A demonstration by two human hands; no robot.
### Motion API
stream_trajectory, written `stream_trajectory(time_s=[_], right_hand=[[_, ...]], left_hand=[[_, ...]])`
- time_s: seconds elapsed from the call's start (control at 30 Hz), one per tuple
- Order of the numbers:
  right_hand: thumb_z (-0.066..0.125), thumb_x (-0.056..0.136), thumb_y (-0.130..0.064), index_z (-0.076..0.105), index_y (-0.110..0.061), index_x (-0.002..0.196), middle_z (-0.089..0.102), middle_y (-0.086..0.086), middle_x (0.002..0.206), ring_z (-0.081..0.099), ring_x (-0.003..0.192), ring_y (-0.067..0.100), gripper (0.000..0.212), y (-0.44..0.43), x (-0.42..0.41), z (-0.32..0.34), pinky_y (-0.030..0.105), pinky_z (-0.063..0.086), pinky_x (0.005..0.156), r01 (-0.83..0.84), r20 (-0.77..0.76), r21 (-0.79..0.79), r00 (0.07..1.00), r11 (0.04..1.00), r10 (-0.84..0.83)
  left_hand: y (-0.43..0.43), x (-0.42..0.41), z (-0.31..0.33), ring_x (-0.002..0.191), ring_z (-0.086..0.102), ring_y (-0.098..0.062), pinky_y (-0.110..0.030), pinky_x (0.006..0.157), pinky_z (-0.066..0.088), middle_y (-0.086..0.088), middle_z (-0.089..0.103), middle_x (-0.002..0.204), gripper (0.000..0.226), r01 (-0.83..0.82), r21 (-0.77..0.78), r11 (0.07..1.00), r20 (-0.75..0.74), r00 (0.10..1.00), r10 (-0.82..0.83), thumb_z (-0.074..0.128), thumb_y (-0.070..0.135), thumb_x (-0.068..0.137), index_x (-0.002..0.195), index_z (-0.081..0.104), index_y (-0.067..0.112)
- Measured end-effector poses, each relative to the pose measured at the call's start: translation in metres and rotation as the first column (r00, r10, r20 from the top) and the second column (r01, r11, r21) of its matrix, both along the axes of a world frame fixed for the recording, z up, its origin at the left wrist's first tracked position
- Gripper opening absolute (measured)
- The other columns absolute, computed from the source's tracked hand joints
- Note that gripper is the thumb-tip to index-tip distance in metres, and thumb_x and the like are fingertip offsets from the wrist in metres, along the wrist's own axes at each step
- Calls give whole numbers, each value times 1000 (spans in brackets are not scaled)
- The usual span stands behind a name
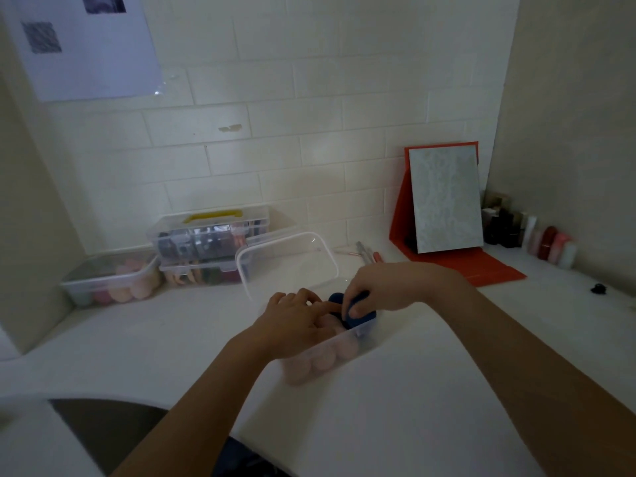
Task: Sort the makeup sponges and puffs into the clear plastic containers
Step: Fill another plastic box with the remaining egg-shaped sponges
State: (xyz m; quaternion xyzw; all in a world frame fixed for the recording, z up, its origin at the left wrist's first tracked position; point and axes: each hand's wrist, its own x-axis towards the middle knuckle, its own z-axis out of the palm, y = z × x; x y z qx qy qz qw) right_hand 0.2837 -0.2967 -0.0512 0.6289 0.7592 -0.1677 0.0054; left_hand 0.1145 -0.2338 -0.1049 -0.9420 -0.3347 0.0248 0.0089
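Clear plastic container (344, 342) sits mid-counter on the white countertop (447, 390). Its loose lid (285, 263) leans just behind it.

- Contents: a row of pink puffs (323, 359) stands on edge along the near wall, with dark blue ones packed at the right end.
- Right hand (385, 287): thumb and fingers pinch a dark blue puff (361, 320) from above and hold it at the container's right end, partly inside.
- Left hand (292, 315): over the container's middle, index finger stretched toward the blue puff. The other fingers are loosely bent above the pink row and grip nothing that shows.
- Far left: a second clear container (110, 280) holds peach and pink sponges, next to stacked organiser boxes (206, 235).
- Far right: a red-framed mirror (444, 201).

Step in hand, as I read it: seating the blue puff beside its like.

To do it well:
- Keep the puff on edge and slide it down against the other blue ones.
- Use the left index as a stop so the pink row does not tip into the gap.
- Release only once the puff is wedged, since soft puffs spring back.
- Keep the tops below the rim so the lid will close.
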Motion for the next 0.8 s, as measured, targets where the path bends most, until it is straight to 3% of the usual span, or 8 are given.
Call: stream_trajectory(time_s=[0.1,0.23,0.37,0.5,0.63,0.7,0.8], right_hand=[[58,91,-20,71,-22,109,66,-4,111,55,92,9,22,4,-7,3,21,42,81,-6,115,-31,993,1000,9],[68,82,-12,72,-13,101,68,4,101,60,86,17,19,16,-21,-3,15,44,64,-19,268,3,963,1000,17],[73,77,-22,66,-12,103,65,4,87,60,77,18,29,26,-26,-20,26,51,76,11,432,10,902,1000,-14],[63,86,-19,65,-12,111,62,5,90,55,81,17,26,25,-30,-14,24,45,76,8,406,-38,914,999,8],[64,86,-14,64,-21,119,64,-3,114,60,99,13,34,13,-11,15,15,45,78,68,185,-182,982,981,-33],[69,83,-14,67,-20,111,66,-4,111,61,98,11,29,10,-7,15,16,47,79,117,86,-164,991,979,-104],[72,79,-14,71,-18,101,67,-1,104,60,92,13,22,15,-16,-1,18,46,76,165,135,-45,978,985,-158]], left_hand=[[1,0,-1,129,36,-20,-40,110,21,-1,33,145,44,4,7,1000,-3,1000,-4,32,48,95,139,26,47],[2,-1,-2,129,36,-21,-40,110,20,-2,32,146,45,-1,14,1000,1,1000,1,31,51,94,139,29,45],[2,-1,-1,129,36,-22,-40,110,20,-3,31,146,47,13,33,999,-10,1000,-12,30,52,94,140,25,46],[2,-2,-2,128,35,-21,-40,110,21,-2,32,145,43,15,26,1000,-7,1000,-15,28,54,94,137,32,47],[2,-2,-3,130,34,-21,-41,109,20,-1,33,144,43,21,19,1000,-9,1000,-20,29,53,94,138,29,48],[3,-2,-3,130,33,-21,-41,109,19,-1,33,145,44,17,18,1000,-1,1000,-17,29,53,94,138,28,49],[2,-1,-3,129,34,-21,-41,109,19,-2,33,145,43,17,17,1000,15,1000,-17,30,53,94,137,31,48]])
